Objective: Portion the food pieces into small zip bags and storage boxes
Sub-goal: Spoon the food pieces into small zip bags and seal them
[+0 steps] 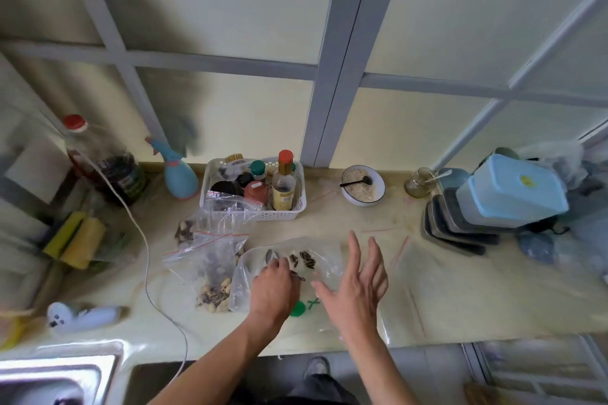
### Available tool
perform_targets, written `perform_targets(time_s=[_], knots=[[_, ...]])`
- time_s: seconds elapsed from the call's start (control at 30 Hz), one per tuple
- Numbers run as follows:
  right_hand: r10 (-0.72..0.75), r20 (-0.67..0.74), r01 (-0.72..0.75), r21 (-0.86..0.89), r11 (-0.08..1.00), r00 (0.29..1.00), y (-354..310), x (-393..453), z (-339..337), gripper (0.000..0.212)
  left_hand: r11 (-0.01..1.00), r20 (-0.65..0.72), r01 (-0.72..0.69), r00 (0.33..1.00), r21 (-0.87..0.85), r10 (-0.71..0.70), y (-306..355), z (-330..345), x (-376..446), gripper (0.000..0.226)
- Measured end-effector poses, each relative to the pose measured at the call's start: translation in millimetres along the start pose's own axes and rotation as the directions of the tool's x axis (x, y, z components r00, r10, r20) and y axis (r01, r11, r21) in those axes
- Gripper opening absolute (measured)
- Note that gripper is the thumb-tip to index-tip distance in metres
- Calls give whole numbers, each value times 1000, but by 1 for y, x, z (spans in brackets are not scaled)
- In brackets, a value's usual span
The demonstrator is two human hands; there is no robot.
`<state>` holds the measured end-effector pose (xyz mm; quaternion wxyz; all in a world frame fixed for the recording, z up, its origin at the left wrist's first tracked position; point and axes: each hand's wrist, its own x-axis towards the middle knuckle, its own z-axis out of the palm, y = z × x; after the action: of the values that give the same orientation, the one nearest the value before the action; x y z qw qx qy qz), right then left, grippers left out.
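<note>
My left hand (273, 286) grips a metal spoon (270, 256) over a clear plastic bag (325, 260) lying flat on the counter. Striped sunflower seeds (304, 259) lie on that bag just beyond the spoon. My right hand (360, 283) hovers to the right of the seeds with fingers spread and holds nothing. To the left lies a red-striped zip bag (210, 270) filled with seeds and peanuts, and another small zip bag (189, 230) sits behind it. Stacked storage boxes with a blue lid (513, 191) stand at the far right.
A white basket (296, 207) of sauce bottles stands at the back centre, a bowl with a spoon (363, 186) to its right. A white cable (144, 250) crosses the counter at left. A controller (79, 317) and the sink (52, 375) are at front left.
</note>
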<state>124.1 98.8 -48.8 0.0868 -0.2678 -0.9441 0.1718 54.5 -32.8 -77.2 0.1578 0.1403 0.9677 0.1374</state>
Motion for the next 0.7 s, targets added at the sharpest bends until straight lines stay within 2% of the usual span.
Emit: perform_targets(time_s=[0.03, 0.07, 0.1, 0.13, 0.2, 0.27, 0.33, 0.4, 0.47, 0.53, 0.7], knots=[[51, 166, -40, -65, 997, 985, 8, 8, -1, 122, 999, -7, 22, 1000, -23, -23, 1, -1, 0, 46], [93, 296, -66, -101, 993, 951, 14, 15, 0, 124, 998, -13, 38, 999, -52, -38, 3, -3, 0, 44], [126, 382, -91, -109, 990, 915, 18, 21, 0, 115, 996, -25, 45, 999, -82, -47, 4, -4, 1, 41], [145, 430, -120, -83, 989, 891, 20, 28, 0, 94, 993, -34, 50, 998, -108, -54, 5, -5, 2, 36], [134, 394, -144, -3, 990, 909, 21, 42, -1, 46, 988, -42, 72, 996, -133, -78, 6, -5, 5, 32], [119, 326, -157, 93, 983, 938, 16, 52, -5, 25, 988, -34, 98, 994, -115, -102, 7, -5, 7, 35], [94, 292, -159, 207, 965, 952, 8, 60, -10, 20, 990, -19, 121, 992, -79, -122, 11, -5, 9, 42], [63, 296, -140, 249, 958, 953, -1, 68, -14, 17, 984, -1, 149, 989, -98, -149, 14, -7, 10, 43], [27, 308, -109, 251, 962, 951, -7, 75, -17, 16, 967, 2, 167, 986, -190, -169, 15, -6, 12, 36], [-1, 334, -86, 245, 966, 943, -12, 80, -19, 23, 946, -3, 171, 984, -275, -179, 14, -7, 12, 28], [-34, 396, -68, 241, 968, 918, -28, 82, -25, 28, 898, -23, 185, 977, -400, -211, 8, -7, 15, 24]])
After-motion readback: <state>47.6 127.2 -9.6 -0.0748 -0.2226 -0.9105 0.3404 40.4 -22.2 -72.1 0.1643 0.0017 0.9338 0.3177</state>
